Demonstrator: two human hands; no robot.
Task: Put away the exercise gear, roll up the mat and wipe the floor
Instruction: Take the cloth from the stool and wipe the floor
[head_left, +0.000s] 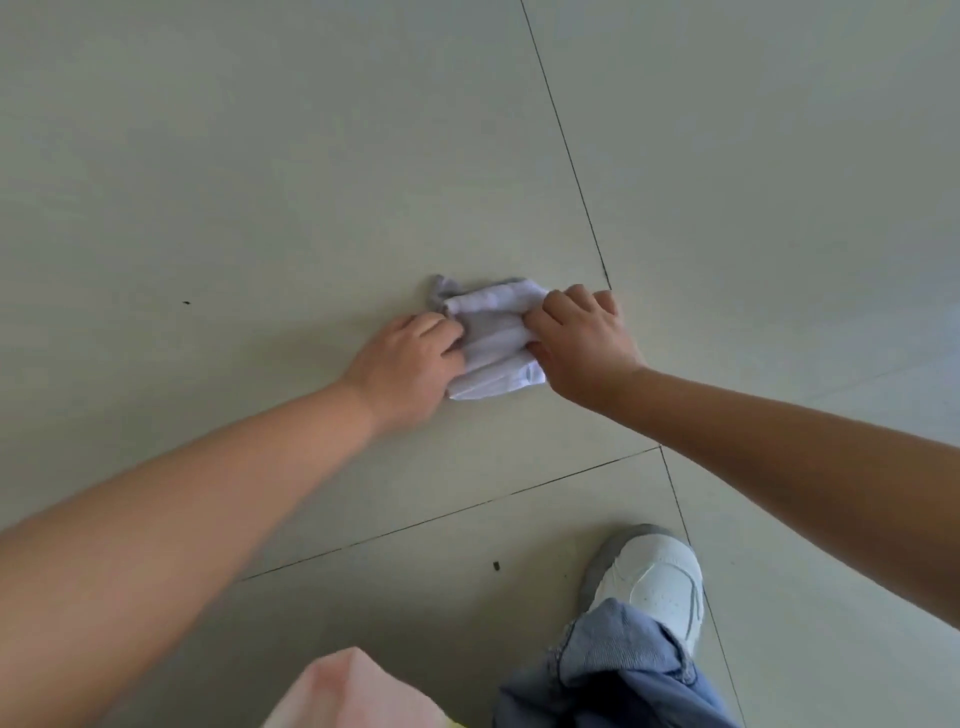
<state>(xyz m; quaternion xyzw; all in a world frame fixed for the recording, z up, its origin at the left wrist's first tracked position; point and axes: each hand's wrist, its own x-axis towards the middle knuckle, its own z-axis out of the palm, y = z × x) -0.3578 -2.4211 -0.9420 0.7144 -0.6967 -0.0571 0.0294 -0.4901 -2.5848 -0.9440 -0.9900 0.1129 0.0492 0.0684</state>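
A crumpled white and grey cloth (491, 340) lies on the pale tiled floor (260, 182) in the middle of the view. My left hand (405, 364) grips its left edge with curled fingers. My right hand (582, 340) grips its right edge, the fingers bent over the folds. Both hands hold the cloth down on the tile. No mat or exercise gear is in view.
Dark grout lines (566, 150) cross the floor. My white shoe (649, 577) and blue jeans leg (618, 670) stand at the lower right. A pink garment edge (343, 691) shows at the bottom. Small dark specks (496, 566) lie on the tiles.
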